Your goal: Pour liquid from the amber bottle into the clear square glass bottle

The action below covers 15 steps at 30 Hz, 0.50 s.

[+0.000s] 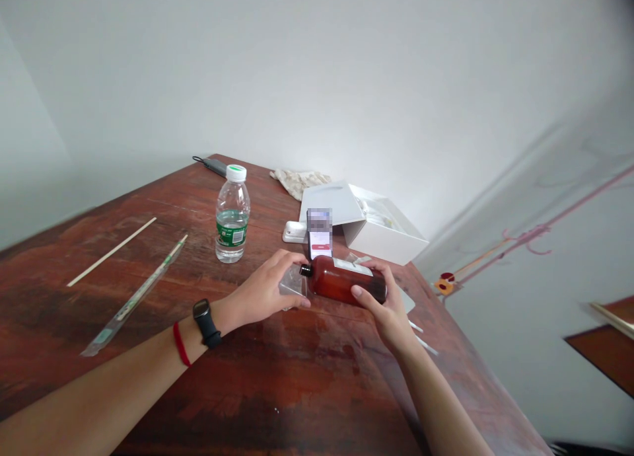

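A brown bottle (324, 279) with a white label lies tipped on its side in my right hand (384, 304), whose fingers wrap round its base end. Its dark neck points left, at the mouth of a small clear plastic cup (293, 283). My left hand (272, 281) is closed round that cup, thumb below and fingers above. Whether any liquid is flowing, I cannot make out. Just behind the bottle a phone (319, 234) stands upright with its screen lit.
On the wooden table (238, 390), a water bottle (232, 225) stands left of centre. Farther left lie a bare chopstick (113, 251) and a wrapped chopstick packet (139, 294). Behind are an open white box (381, 234), a cloth (297, 180), a white device (294, 231) and a grey object (215, 167).
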{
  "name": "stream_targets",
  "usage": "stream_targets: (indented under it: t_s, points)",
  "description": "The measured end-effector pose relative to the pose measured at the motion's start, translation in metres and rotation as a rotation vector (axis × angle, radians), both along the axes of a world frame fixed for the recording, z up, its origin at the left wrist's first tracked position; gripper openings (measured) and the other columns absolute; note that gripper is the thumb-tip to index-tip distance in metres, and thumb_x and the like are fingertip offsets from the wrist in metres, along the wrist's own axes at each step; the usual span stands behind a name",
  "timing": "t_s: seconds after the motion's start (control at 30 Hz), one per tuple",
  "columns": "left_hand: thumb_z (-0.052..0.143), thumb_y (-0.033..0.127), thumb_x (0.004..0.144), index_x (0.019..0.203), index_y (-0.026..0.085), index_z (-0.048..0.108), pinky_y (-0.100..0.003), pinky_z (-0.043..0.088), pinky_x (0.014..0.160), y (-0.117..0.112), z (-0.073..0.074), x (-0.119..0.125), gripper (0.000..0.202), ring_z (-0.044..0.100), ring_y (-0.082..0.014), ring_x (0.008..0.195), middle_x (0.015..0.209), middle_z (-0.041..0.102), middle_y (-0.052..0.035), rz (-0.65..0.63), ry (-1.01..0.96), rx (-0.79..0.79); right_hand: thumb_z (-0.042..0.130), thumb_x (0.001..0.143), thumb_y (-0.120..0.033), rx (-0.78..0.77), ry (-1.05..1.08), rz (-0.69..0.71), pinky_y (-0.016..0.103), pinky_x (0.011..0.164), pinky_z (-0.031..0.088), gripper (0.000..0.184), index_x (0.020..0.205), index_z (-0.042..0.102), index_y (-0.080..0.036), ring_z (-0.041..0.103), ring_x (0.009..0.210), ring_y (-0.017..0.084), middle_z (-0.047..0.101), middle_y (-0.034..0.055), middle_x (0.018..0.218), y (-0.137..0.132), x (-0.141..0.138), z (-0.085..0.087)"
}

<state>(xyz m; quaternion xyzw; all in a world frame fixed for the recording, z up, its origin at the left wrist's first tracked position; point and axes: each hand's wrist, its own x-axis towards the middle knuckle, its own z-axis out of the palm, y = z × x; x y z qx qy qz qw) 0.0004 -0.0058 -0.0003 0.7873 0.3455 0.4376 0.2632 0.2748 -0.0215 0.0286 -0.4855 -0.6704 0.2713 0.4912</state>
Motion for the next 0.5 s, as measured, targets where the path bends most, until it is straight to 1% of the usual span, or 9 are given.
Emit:
stream_targets:
  t_s: [0.2,0.37,0.5]
  points:
    - [0.093,0.029,0.079,0.13,0.027,0.056,-0.051,0.05,0.109,-0.0002,0.001,-0.0002,0.063,0.063,-0.0316,0.123,0.132,0.062,-0.0088,-0.001,0.017,0.002,0.081,0.081,-0.052,-0.002,0.001,-0.006,0.04,0.093,0.047,0.045,0.115,0.06,-0.029,0.061,0.105,0.029,0.067,0.0048,0.117,0.001,0.0,-0.0009]
    - [0.093,0.03,0.079,0.129,0.027,0.056,-0.05,0.05,0.109,0.0002,0.0015,-0.0004,0.062,0.063,-0.0312,0.123,0.131,0.063,-0.0086,0.0,0.015,-0.003,0.081,0.081,-0.051,0.0,0.01,0.004,0.04,0.094,0.047,0.046,0.114,0.059,-0.029,0.061,0.105,0.029,0.067,0.0044,0.116,0.0015,0.0006,-0.0027]
    - [0.094,0.031,0.078,0.128,0.027,0.057,-0.049,0.051,0.108,0.0001,0.0015,-0.0001,0.062,0.064,-0.031,0.122,0.131,0.063,-0.0084,0.002,0.0,-0.009,0.082,0.081,-0.051,-0.036,0.034,0.007,0.04,0.094,0.049,0.046,0.115,0.059,-0.03,0.062,0.103,0.028,0.067,0.0039,0.115,0.0026,0.0013,-0.005]
